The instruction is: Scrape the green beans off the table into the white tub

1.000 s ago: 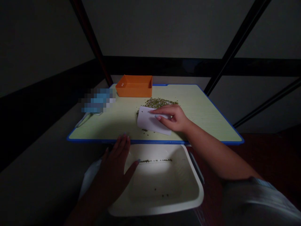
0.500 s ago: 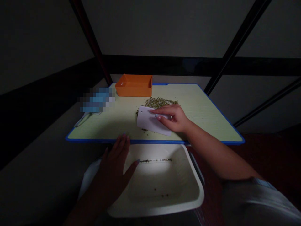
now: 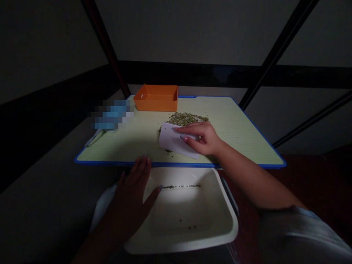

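Almost nothing has moved: mid-frame, my right hand [image 3: 206, 139] pinches a pale card [image 3: 171, 138] by green seeds [image 3: 183, 118]; lower left, my left hand [image 3: 130, 192] spreads wide beside the tub [image 3: 233, 223].

Tray [image 3: 158, 106] orange, tbl [image 3: 233, 135] pale green w/ blue edge.

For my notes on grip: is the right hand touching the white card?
Touching: the head view shows the right hand with its thumb and finger on the white card.
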`<move>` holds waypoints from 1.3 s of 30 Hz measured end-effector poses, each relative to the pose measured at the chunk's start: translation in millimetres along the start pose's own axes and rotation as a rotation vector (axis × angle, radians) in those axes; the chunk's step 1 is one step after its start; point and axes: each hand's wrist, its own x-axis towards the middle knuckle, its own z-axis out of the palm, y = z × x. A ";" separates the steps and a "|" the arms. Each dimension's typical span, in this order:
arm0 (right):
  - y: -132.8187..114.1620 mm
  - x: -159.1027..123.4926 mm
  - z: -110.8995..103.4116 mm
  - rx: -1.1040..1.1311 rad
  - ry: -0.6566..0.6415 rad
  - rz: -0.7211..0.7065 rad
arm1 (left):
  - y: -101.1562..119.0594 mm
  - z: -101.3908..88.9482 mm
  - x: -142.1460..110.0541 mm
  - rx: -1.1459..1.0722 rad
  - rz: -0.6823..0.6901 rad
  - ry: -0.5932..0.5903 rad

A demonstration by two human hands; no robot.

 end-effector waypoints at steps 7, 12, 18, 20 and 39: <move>1.1 1.6 0.4 -0.039 -0.010 -0.043 | -2.4 2.0 0.2 -0.009 0.023 0.042; -0.9 0.6 1.4 -0.021 0.003 -0.071 | 0.6 -1.1 0.1 -0.006 -0.010 -0.015; -1.1 -1.0 2.8 -0.051 -0.019 -0.080 | 3.1 -4.6 -1.6 0.001 -0.033 -0.064; 0.2 -0.4 3.2 -0.063 -0.033 -0.075 | 1.1 -2.4 -1.6 -0.001 -0.019 -0.031; 7.0 3.2 1.1 -0.048 -0.082 0.235 | 3.1 -5.4 -0.2 -0.025 -0.050 -0.087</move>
